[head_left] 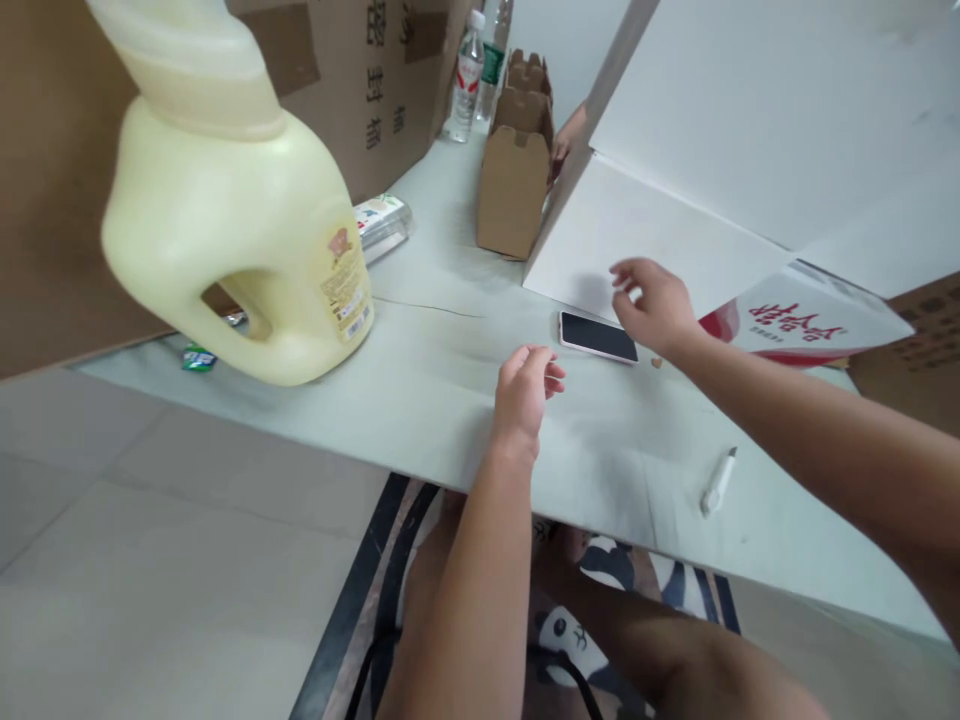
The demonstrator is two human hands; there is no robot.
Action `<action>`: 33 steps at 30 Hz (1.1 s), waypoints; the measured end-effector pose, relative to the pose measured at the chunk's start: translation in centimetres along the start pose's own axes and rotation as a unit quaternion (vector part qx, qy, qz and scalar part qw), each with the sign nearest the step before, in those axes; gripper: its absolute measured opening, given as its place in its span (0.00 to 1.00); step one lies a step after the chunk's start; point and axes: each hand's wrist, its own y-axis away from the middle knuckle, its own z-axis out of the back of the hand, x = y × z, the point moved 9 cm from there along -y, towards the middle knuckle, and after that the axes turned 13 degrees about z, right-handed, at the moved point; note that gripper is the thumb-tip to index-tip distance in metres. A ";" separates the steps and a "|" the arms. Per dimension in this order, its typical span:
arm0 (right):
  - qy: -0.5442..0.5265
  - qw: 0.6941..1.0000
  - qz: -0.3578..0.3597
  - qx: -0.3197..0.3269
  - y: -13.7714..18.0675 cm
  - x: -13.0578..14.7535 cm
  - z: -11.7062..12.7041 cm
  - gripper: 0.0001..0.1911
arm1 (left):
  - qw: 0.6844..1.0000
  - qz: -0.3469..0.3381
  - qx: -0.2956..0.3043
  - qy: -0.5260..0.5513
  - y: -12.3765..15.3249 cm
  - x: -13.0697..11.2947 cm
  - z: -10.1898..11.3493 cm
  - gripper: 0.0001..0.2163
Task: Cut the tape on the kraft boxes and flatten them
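Note:
My left hand (pixel 525 385) rests on the pale table (pixel 420 400) near its front edge, fingers loosely bent and holding nothing. My right hand (pixel 654 305) hovers just above the right end of a black-screened phone (pixel 596 337), which lies flat on the table. Its fingers are apart and curved, and I see nothing in them. The two hands are about a hand's width apart, with the phone between them and slightly farther back.
A big cream detergent jug (pixel 240 230) stands at the left. Small cardboard boxes (pixel 516 175), water bottles (pixel 468 75) and a large white open carton (pixel 675 230) are at the back. Another person's hand (pixel 570 135) shows behind the carton's flap. A white pen-like object (pixel 718 482) lies front right.

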 end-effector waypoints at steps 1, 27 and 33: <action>0.001 1.000 0.030 -0.008 -2.9 1.6 -0.8 0.19 | 1.000 -0.002 0.003 0.003 0.0 -0.3 0.1 0.07; 0.045 0.992 0.056 -0.105 5.5 12.4 8.4 0.07 | 0.909 -0.300 -0.255 0.135 5.1 -6.8 9.8 0.10; -0.033 0.944 -0.118 -0.306 21.3 8.4 12.0 0.07 | 0.965 -0.251 0.072 0.026 4.2 -6.0 2.8 0.08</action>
